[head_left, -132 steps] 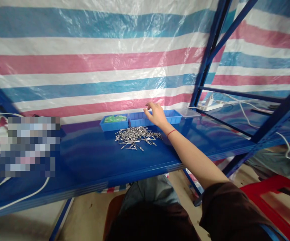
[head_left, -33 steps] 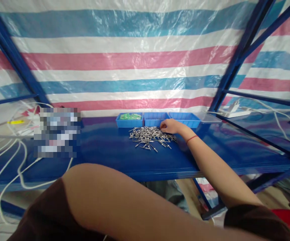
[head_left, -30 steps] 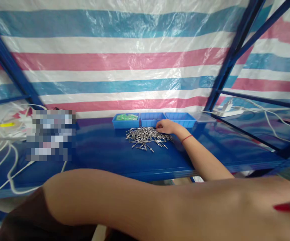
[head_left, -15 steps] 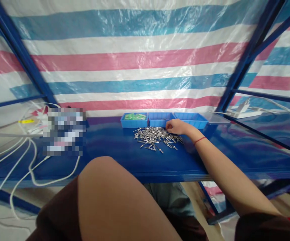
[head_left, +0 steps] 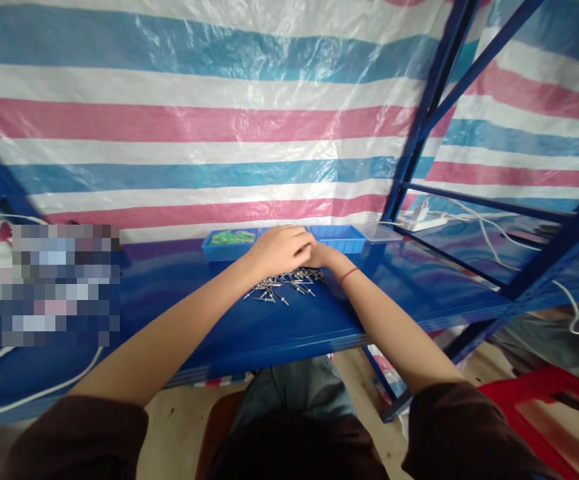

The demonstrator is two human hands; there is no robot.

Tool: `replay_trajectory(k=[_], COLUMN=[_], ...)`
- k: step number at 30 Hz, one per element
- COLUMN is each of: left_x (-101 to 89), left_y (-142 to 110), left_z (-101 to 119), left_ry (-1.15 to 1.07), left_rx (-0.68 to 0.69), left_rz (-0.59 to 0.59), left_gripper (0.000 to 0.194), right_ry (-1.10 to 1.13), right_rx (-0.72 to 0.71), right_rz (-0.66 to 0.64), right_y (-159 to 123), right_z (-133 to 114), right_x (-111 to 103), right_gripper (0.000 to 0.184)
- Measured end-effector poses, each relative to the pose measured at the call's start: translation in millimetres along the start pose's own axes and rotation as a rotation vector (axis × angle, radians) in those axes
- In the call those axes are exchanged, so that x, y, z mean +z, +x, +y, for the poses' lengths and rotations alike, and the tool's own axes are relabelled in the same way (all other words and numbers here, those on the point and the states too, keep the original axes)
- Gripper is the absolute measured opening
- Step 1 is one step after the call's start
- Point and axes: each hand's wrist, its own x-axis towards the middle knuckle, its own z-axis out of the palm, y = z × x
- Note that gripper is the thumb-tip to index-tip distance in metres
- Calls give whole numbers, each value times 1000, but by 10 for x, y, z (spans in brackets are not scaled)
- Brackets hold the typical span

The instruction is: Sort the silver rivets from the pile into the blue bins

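Note:
My left hand [head_left: 282,247] and my right hand [head_left: 321,254] meet above a pile of silver blind rivets [head_left: 274,289] on the blue table. The left fingers are bent and closed toward the right hand; whatever lies inside them is hidden. Most of the right fingers are covered by the left hand, so their grip does not show. Just behind the hands stand blue plastic bins. The left bin [head_left: 227,253] holds green pieces, the right bin [head_left: 337,241] sits beyond my right hand, and the middle one is mostly hidden.
A clear plastic lid [head_left: 383,233] lies right of the bins. White cables and a power strip [head_left: 422,220] are farther right. At the left are a blurred-out patch and a white cable [head_left: 44,397]. Blue metal posts frame the table [head_left: 229,337]; a red stool [head_left: 534,390] stands lower right.
My left arm has swung in over the table, and its hand now meets my right hand above the rivets. The view has turned to the right.

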Motion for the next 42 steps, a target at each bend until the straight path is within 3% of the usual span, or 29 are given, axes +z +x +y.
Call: replay_trajectory(k=[4, 8, 14, 24, 29, 33, 37, 42], left_x=[214, 328, 309, 407, 438, 449, 463, 512], left_y=[-224, -406, -416, -428, -420, -408, -370, -321], left_z=[-627, -852, -811, -815, -823, -829, -793, -750], left_ry=[5, 35, 5, -32, -19, -41, -232, -532], left_rx=[-249, -262, -270, -232, -221, -273, -407, -478], left_rz=[97, 22, 8, -37, -43, 17, 174, 354], left_gripper=[21, 22, 23, 22, 21, 22, 27, 21], right_ry=[104, 134, 114, 35, -45, -44, 190, 718], right_rx=[-70, -63, -100, -44, -27, -21, -86, -220], right_rz=[-80, -73, -50, -90, -60, 4, 242, 280], right_y=[22, 33, 36, 25, 12, -34, -37, 9], right_z=[-2, 29, 68, 36, 13, 16, 1, -85], right_x=[-11, 1, 25, 26, 43, -8, -53, -24], right_gripper=[25, 28, 32, 37, 28, 24, 20, 11])
